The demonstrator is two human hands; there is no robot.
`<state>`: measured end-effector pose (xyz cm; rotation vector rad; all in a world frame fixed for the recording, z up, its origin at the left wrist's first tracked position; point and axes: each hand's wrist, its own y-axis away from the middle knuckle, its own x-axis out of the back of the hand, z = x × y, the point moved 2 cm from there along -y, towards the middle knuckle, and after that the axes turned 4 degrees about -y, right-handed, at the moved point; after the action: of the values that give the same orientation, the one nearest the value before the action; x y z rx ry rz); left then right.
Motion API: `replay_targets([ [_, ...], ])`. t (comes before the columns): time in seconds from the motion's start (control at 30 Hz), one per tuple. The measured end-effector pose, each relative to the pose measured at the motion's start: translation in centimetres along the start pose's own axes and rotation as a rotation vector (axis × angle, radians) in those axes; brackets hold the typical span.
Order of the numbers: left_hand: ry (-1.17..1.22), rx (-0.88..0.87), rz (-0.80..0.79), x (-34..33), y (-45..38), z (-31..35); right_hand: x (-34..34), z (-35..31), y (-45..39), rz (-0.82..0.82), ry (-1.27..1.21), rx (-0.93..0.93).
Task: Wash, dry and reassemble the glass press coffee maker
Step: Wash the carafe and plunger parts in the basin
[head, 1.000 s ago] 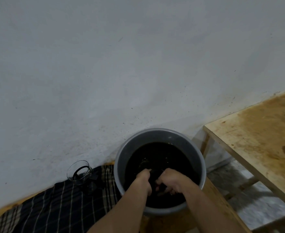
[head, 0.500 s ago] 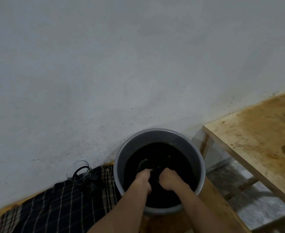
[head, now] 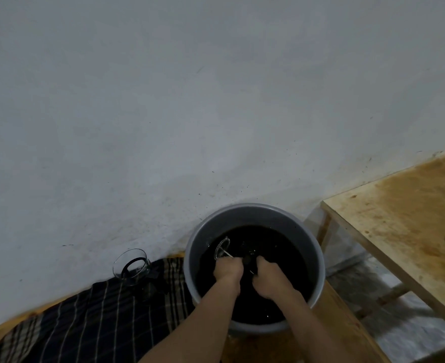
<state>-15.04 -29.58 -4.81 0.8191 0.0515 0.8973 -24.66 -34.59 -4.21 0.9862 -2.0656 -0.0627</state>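
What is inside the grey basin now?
The grey basin holds dark water, both hands and a round metal filter disc breaking the surface. What the fingers hold underwater is hidden.

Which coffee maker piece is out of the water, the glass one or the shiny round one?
The glass beaker: it sits on the checked cloth, left of the basin. The shiny filter disc is in the dark water.

Glass carafe (head: 131,263) on cloth (head: 90,318) left of basin (head: 253,218) (both hands inside)
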Motion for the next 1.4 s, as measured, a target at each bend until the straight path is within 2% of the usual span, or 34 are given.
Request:
replay_targets([
  [0.1, -0.161, -0.100, 0.042, -0.2, 0.8, 0.3, 0.2, -0.6, 0.7, 0.087, 0.164, 0.028],
  [0.23, -0.051, 0.053, -0.192, -0.6, 0.7, -0.2, 0.8, -0.5, 1.0, 0.164, 0.224, 0.038],
  [0.33, 0.084, 0.140, -0.266, -0.4, 0.8, -0.7, 1.3, -0.5, 1.2, 0.065, 0.256, 0.021],
  [0.4, 0.129, 0.181, -0.274, -0.4, 0.5, -1.1, 1.1, -0.4, 1.2, -0.082, 0.250, -0.025],
  [0.47, 0.165, 0.218, -0.257, -0.1, 0.6, -1.0, 0.5, -0.3, 1.5, -0.286, 0.087, -0.105],
  [0.53, 0.165, 0.250, -0.217, 0.6, 0.4, -0.9, -0.1, -0.5, 2.2, -0.441, -0.239, -0.268],
  [0.6, 0.142, 0.293, -0.194, 1.4, 0.4, -0.6, 0.0, -0.5, 2.1, -0.448, -0.524, -0.422],
  [0.63, 0.129, 0.310, -0.203, 1.7, 0.5, -0.6, 0.0, -0.4, 2.0, -0.416, -0.568, -0.453],
  [0.67, 0.124, 0.320, -0.221, 1.8, 0.6, -0.6, -0.1, -0.4, 1.7, -0.381, -0.512, -0.442],
  [0.73, 0.115, 0.324, -0.256, 1.6, 0.9, -0.6, -0.4, -0.4, 1.3, -0.307, -0.186, -0.314],
  [0.8, 0.086, 0.219, -0.224, 1.2, 0.5, -0.8, -0.7, -0.9, 1.4, -0.201, 0.099, -0.180],
  [0.9, -0.005, -0.049, -0.120, 0.3, -0.6, -0.7, -0.3, -1.3, 1.7, -0.062, 0.183, -0.128],
  [1.0, -0.022, -0.277, -0.049, 0.1, -0.4, 0.3, 0.6, -1.7, 1.9, 0.096, 0.166, -0.109],
  [1.27, -0.112, -0.716, 0.059, 1.8, 3.9, 4.8, 2.5, -3.5, 2.2, 0.379, 0.052, -0.015],
  [1.33, -0.139, -0.788, 0.076, 2.2, 4.5, 5.4, 3.0, -4.1, 2.3, 0.434, 0.022, 0.009],
  [1.4, -0.093, -0.784, 0.078, 2.5, 5.1, 5.8, 3.7, -4.7, 2.4, 0.467, 0.032, 0.043],
])
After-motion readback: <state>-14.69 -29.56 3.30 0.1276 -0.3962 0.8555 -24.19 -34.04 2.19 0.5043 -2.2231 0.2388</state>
